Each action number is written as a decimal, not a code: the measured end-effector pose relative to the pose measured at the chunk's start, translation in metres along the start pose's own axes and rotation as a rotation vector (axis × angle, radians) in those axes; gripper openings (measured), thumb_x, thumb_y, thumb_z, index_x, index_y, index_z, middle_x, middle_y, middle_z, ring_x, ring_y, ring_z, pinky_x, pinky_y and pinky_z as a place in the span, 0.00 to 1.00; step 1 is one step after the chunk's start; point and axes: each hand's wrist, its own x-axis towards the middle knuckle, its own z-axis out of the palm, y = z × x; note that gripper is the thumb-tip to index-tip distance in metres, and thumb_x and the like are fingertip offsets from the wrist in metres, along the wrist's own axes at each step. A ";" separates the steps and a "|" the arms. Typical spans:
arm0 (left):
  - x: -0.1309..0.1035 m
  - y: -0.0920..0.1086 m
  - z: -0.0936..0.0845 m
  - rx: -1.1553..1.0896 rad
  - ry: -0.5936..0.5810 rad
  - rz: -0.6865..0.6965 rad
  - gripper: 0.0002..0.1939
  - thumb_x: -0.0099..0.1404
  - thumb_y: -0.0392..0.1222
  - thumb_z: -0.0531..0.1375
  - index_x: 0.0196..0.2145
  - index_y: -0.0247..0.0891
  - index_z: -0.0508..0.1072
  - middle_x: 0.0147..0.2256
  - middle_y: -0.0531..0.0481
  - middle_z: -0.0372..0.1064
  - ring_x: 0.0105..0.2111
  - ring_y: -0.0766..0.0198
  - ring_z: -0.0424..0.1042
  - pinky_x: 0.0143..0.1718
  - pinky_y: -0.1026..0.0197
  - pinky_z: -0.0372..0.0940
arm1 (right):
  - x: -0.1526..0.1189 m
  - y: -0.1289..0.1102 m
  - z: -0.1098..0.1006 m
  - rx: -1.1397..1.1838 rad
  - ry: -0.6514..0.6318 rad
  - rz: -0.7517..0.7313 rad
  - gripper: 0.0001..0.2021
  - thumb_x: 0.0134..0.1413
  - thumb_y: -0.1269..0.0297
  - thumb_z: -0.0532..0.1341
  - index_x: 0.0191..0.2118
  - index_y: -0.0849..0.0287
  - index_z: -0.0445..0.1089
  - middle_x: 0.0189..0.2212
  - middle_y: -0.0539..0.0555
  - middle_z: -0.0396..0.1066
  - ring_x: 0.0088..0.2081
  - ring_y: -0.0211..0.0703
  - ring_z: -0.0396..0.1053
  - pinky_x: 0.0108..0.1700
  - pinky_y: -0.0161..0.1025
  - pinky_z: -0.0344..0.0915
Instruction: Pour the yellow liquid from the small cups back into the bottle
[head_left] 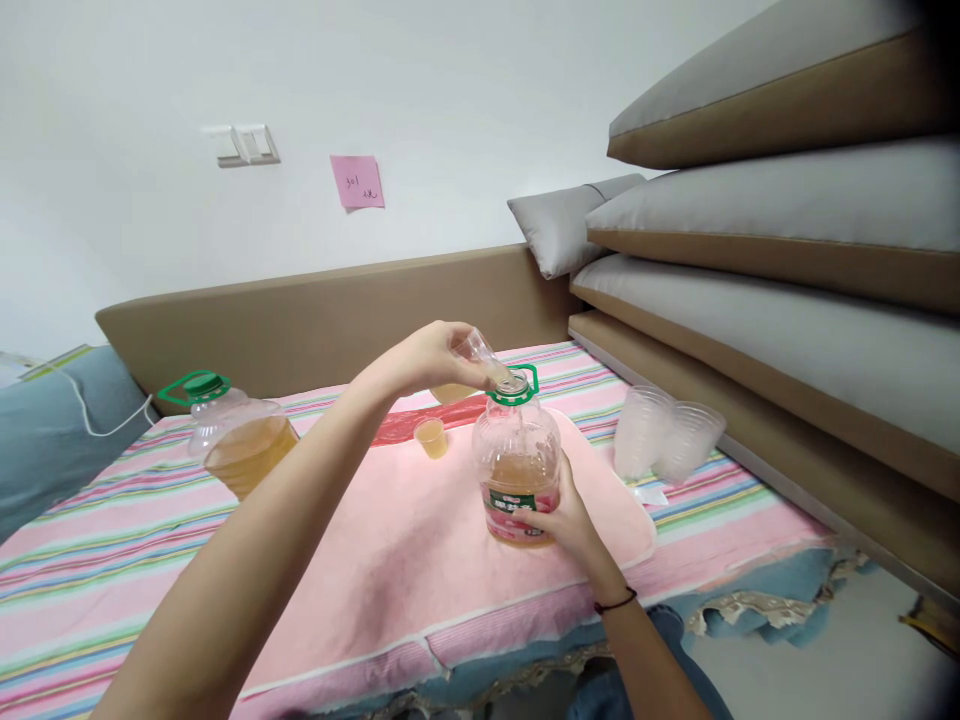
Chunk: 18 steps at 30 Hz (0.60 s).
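My left hand is closed around a small clear plastic cup, tipped over the mouth of a big plastic bottle. The bottle stands upright, partly filled with amber liquid, with a green ring handle at its neck and a pink label. Against its right side and label, my right hand grips it low down. To the left of the bottle, a small cup of amber liquid stands on the pink mat. Another amber-filled cup is partly hidden behind my left hand.
A second bottle with a green cap is at the left, partly behind my left forearm. Stacked clear cups lie on the striped cloth at the right. Large grey-brown cushions rise on the right, before the wall.
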 end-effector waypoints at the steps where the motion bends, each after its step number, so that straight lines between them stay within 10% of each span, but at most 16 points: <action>1: 0.001 0.000 0.000 0.007 -0.003 0.000 0.25 0.47 0.52 0.70 0.43 0.40 0.78 0.33 0.49 0.75 0.33 0.57 0.73 0.33 0.57 0.64 | 0.000 0.000 0.000 -0.001 0.002 -0.002 0.60 0.31 0.59 0.78 0.70 0.49 0.46 0.64 0.60 0.60 0.65 0.59 0.59 0.66 0.57 0.57; 18: -0.001 0.020 -0.007 0.188 -0.075 -0.056 0.26 0.48 0.50 0.69 0.46 0.41 0.75 0.39 0.49 0.76 0.39 0.55 0.74 0.36 0.58 0.63 | 0.000 -0.002 0.000 -0.011 -0.007 -0.024 0.57 0.33 0.59 0.77 0.68 0.50 0.47 0.64 0.61 0.60 0.65 0.57 0.59 0.65 0.54 0.59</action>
